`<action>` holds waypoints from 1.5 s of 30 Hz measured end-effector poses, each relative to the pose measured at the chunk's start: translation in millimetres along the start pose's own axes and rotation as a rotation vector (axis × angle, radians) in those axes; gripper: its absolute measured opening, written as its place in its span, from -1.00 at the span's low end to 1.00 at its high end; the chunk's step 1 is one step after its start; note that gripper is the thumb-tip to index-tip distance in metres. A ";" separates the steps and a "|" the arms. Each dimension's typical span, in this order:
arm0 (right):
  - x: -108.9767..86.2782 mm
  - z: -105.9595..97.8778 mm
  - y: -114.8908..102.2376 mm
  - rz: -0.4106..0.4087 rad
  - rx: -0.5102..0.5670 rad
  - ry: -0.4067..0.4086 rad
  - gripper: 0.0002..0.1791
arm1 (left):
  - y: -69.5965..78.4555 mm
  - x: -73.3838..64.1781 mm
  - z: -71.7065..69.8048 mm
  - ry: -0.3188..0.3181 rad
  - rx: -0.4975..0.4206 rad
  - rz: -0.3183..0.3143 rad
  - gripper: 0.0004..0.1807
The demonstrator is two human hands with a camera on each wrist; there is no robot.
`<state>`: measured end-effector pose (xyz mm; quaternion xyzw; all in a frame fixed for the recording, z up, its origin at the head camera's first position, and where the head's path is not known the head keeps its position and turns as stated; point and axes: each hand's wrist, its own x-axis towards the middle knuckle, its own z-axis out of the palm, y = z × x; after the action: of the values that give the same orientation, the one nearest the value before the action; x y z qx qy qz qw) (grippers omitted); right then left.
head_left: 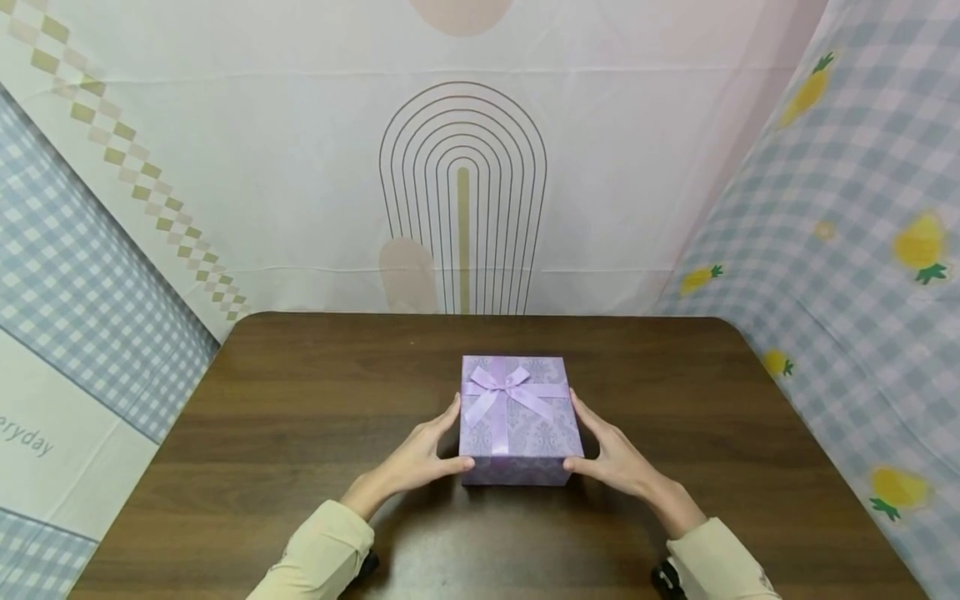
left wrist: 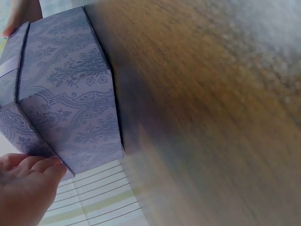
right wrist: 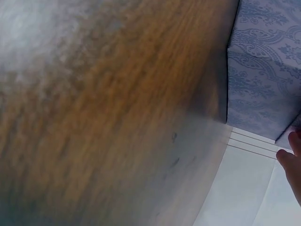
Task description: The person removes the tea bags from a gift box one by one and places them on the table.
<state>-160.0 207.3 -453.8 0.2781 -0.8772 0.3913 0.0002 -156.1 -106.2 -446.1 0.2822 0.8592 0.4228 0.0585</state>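
Observation:
A lavender gift box (head_left: 517,471) with a damask pattern sits on the brown wooden table, its lid (head_left: 543,433) on. A pale purple ribbon (head_left: 498,433), tied in a bow (head_left: 501,385), crosses the top. My left hand (head_left: 423,450) holds the box by its left side, thumb at the front and fingers along the side. Those fingers (left wrist: 44,165) rest against the lid's lower edge in the left wrist view. On the opposite side my right hand (head_left: 618,458) grips it likewise; fingertips (right wrist: 284,155) show at the lid edge in the right wrist view.
The table (head_left: 330,383) extends around the box on every side. Behind it hangs a white cloth (head_left: 300,167) printed with arches. Blue checked cloths hang at the left (head_left: 97,217) and the right (head_left: 840,275), the latter with yellow fruit prints.

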 end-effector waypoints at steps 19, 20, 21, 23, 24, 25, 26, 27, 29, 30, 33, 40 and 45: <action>12.3 -8.7 -12.2 -0.050 0.014 0.031 0.11 | 14.1 -2.3 -20.5 0.055 0.028 0.014 0.01; 13.9 -9.4 -14.8 -0.053 0.012 0.032 0.11 | 14.8 -2.9 -22.9 0.060 0.033 0.017 0.01; 15.4 -9.9 -17.5 -0.051 0.013 0.033 0.11 | 15.5 -3.8 -25.4 0.065 0.039 0.019 0.01; 18.8 -10.0 -23.8 -0.049 0.005 0.036 0.11 | 16.2 -6.3 -30.5 0.071 0.050 0.024 0.01; 20.6 -9.4 -27.1 -0.049 0.003 0.037 0.11 | 16.1 -8.0 -33.3 0.071 0.059 0.027 0.01; 22.5 -8.2 -30.5 -0.054 -0.005 0.041 0.11 | 15.8 -10.1 -36.4 0.074 0.065 0.032 0.01; 24.4 -6.6 -34.1 -0.054 -0.006 0.041 0.10 | 14.8 -12.6 -39.6 0.077 0.075 0.034 0.00; 26.6 -4.4 -37.6 -0.055 -0.009 0.042 0.10 | 13.6 -15.2 -43.1 0.079 0.087 0.037 0.00; 31.3 1.2 -44.9 -0.063 0.001 0.039 0.11 | 12.0 -21.3 -50.9 0.085 0.109 0.038 0.00; 33.6 4.2 -48.9 -0.069 0.011 0.036 0.11 | 11.0 -24.7 -55.1 0.088 0.123 0.036 0.00; 41.1 13.3 -61.5 -0.082 0.036 0.022 0.13 | 9.7 -36.3 -68.6 0.100 0.147 0.017 0.00; 61.5 34.7 -92.4 -0.108 0.066 0.006 0.16 | 5.5 -66.6 -98.0 0.168 0.205 0.006 0.02; 74.1 56.8 -116.4 -0.110 0.100 -0.023 0.17 | 4.7 -95.4 -118.3 0.208 0.233 -0.014 0.02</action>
<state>-153.5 69.3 -397.2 0.3298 -0.8399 0.4310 -0.0022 -114.5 -237.0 -380.5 0.2359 0.9057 0.3469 -0.0610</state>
